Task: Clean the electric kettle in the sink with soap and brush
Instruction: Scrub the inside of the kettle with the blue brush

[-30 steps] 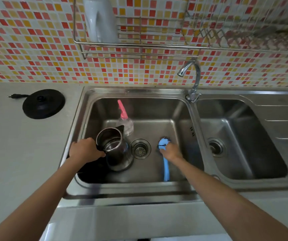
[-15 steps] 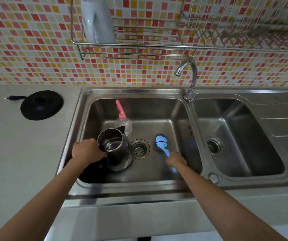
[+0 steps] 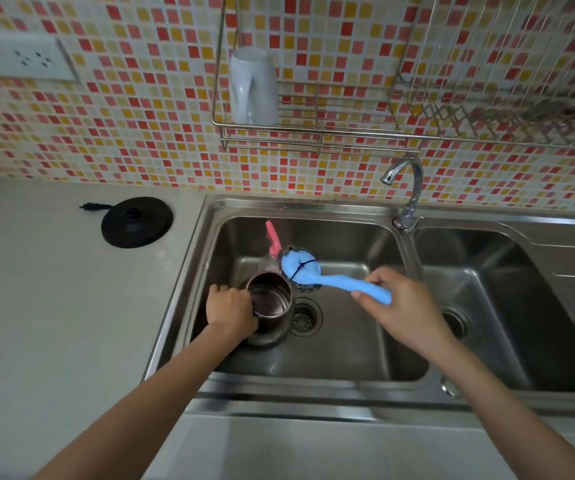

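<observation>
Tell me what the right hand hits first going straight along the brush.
Likely the soap bottle: the right hand aims the brush leftward and back, head overlapping the bottle. Depth unclear; it might pass above.

The kettle (image 3: 269, 308) and soap bottle (image 3: 273, 239) crowd the left of the basin (image 3: 348, 344); its right floor lies open.

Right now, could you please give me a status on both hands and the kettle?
Left hand grips kettle, upright in left basin. Right hand holds blue brush, head beside kettle mouth. Soap bottle behind brush; kettle mouth unobstructed.
</observation>
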